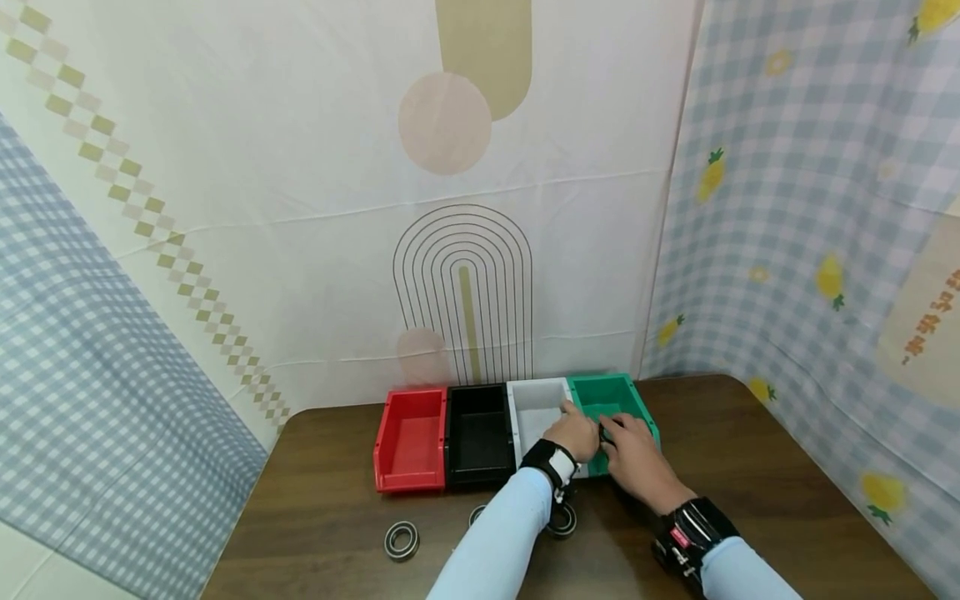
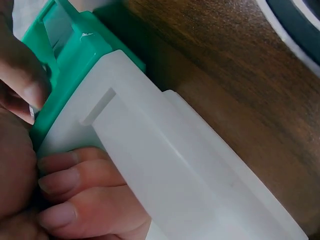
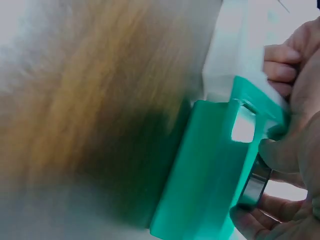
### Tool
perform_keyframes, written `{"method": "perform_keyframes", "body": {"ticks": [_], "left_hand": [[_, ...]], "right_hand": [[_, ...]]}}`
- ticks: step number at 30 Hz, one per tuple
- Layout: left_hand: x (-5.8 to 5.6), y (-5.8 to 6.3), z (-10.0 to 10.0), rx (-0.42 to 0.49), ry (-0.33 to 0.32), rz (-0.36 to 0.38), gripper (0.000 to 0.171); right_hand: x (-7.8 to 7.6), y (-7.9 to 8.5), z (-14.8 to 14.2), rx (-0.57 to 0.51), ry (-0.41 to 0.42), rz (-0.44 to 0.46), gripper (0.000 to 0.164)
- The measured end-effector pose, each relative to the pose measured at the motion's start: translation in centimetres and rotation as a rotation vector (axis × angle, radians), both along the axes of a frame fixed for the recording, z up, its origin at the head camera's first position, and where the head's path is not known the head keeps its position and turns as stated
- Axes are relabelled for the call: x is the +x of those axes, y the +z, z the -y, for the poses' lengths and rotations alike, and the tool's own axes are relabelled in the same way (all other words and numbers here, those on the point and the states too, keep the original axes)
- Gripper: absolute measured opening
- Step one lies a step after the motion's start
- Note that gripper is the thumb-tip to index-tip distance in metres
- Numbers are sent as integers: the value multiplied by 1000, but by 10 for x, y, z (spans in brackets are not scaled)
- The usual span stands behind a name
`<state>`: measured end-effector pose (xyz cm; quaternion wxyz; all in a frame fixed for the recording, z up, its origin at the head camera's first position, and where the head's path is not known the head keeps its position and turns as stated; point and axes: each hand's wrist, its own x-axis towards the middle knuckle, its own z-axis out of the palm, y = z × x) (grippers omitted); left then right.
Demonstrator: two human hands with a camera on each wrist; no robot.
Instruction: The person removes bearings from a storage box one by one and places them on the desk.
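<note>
My right hand (image 1: 637,458) pinches a metal ring bearing (image 3: 256,184) between thumb and fingers at the green bin (image 3: 210,165). The bearing shows edge-on and is partly covered by the fingers. My left hand (image 1: 573,433) is close beside it, over the white bin (image 1: 536,400), with one finger stretched toward the far side in the head view. Its other fingers (image 2: 85,195) are curled inside the white bin in the left wrist view. Whether the left thumb holds anything is hidden.
A black bin (image 1: 480,429) and a red bin (image 1: 412,442) complete the row to the left. Loose bearings lie in front on the wooden table (image 1: 322,492): one at left (image 1: 401,541), one near the left wrist (image 1: 562,521), another mostly behind the left forearm.
</note>
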<state>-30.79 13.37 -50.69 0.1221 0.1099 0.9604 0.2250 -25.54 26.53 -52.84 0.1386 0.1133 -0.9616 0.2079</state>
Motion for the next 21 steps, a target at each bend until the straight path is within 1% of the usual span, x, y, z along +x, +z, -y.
{"method": "perform_keyframes", "body": {"ticks": [3,5,9,15,21], "left_hand": [[0,1,0,10,6,8,61],[0,1,0,-4,-3,13,62],[1,1,0,-21,-7,-5,61],[3,2,2,-17,-1,-15,61],[2,1,2,-21,-1,-32,61]], "right_hand": [[10,1,-2,5,5,-24,46],[17,0,-3,20,13,-38,46],[34,2,-4,33,27,-34,46],[59,5,-3,45,36,25,45],[75,1,-1,47,36,115,45]]}}
